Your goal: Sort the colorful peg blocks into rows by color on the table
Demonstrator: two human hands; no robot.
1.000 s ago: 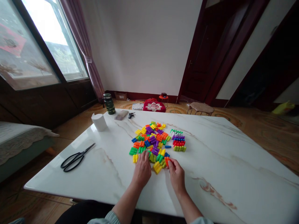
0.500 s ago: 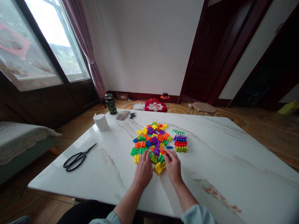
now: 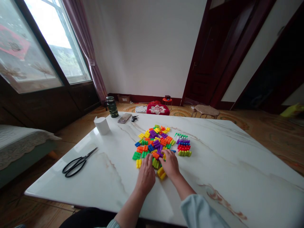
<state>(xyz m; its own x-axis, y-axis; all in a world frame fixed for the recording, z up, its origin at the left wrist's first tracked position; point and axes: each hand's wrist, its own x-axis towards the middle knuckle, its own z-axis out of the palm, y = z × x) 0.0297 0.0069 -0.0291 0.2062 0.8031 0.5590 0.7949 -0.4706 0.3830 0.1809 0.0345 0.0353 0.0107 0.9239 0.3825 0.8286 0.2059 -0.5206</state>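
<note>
Grip of the right hand [image 3: 170, 164], at lower centre of the frame, is apart, thumb and fingertips parted over the pile of coloured pieces [image 3: 156, 144], just beside an orange piece [image 3: 155, 155]. The left hand [image 3: 146, 175] is at the pile's lower left edge, near a yellow piece [image 3: 138, 163]; whether it clamps anything, I cannot tell. The pile lies mid-frame on the desk [image 3: 220, 152], with colour-grouped rows of pieces [image 3: 184, 148] to its right. Scissors [image 3: 79, 163] lie lower left; a paper roll [image 3: 102, 126], flask [image 3: 112, 107], phone [image 3: 124, 118] and keys [image 3: 134, 118] sit left of centre.
</note>
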